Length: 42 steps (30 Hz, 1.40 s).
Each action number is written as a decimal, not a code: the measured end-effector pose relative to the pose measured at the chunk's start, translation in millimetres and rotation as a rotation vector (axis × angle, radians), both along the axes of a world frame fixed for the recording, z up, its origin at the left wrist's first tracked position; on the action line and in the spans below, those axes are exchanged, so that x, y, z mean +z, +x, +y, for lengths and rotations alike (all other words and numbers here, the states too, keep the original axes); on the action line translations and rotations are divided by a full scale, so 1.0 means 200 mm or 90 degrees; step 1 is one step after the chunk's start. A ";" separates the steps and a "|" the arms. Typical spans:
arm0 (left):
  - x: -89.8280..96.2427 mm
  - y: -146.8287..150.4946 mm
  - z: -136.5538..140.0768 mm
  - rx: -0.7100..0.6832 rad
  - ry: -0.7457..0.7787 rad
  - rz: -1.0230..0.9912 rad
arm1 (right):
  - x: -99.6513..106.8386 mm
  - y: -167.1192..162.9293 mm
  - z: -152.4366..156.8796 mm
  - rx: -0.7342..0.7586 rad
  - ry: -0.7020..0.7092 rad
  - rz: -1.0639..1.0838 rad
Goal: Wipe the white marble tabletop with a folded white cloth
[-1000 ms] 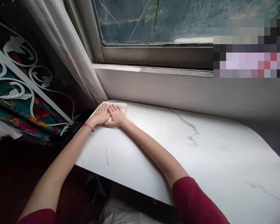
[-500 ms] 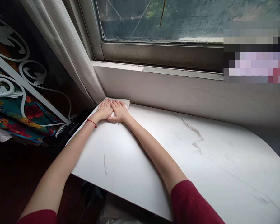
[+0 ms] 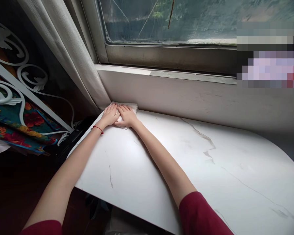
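A folded white cloth [image 3: 133, 106] lies at the far left corner of the white marble-patterned table [image 3: 142, 169], close against the wall. My left hand [image 3: 110, 115] rests flat on the cloth's left part, fingers stretched forward, a red string bracelet at its wrist. Beside it, touching it, my right hand [image 3: 126, 116] presses flat on the middle of the cloth with its fingers extended. Both palms hide much of the cloth. Neither hand has its fingers wrapped round anything.
A light curtain [image 3: 71, 49] hangs down to the table's back left corner. Behind the table rise a low wall [image 3: 171, 94] and a window frame [image 3: 166, 58]. On the left stands a white scrolled metal frame [image 3: 26, 88] with floral fabric [image 3: 31, 122] behind it.
The view has shifted very slightly. Both hands stay flat on the cloth at the same corner, with hardly any movement against the table.
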<state>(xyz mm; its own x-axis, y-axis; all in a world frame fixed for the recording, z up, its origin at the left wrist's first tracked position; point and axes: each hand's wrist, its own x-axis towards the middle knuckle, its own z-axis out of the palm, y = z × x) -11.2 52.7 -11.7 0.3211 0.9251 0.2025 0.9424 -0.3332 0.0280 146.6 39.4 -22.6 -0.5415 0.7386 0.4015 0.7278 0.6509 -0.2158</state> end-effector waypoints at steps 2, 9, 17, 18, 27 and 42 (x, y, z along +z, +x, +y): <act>0.01 0.00 -0.01 0.002 -0.002 -0.004 | 0.00 0.00 0.00 -0.002 0.005 0.003; 0.03 0.02 -0.03 0.016 -0.008 -0.017 | 0.01 -0.01 -0.01 -0.015 0.001 0.002; 0.01 0.00 -0.01 0.013 0.007 -0.022 | 0.02 -0.01 -0.02 -0.018 0.013 -0.003; 0.02 0.00 -0.01 0.012 0.008 -0.019 | 0.02 -0.01 -0.02 -0.020 0.012 -0.007; 0.05 -0.02 -0.20 -0.027 0.011 0.032 | 0.02 -0.02 -0.23 -0.039 0.024 -0.045; -0.02 -0.18 -1.18 -0.041 0.103 0.092 | 0.04 -0.07 -1.12 0.106 0.013 0.005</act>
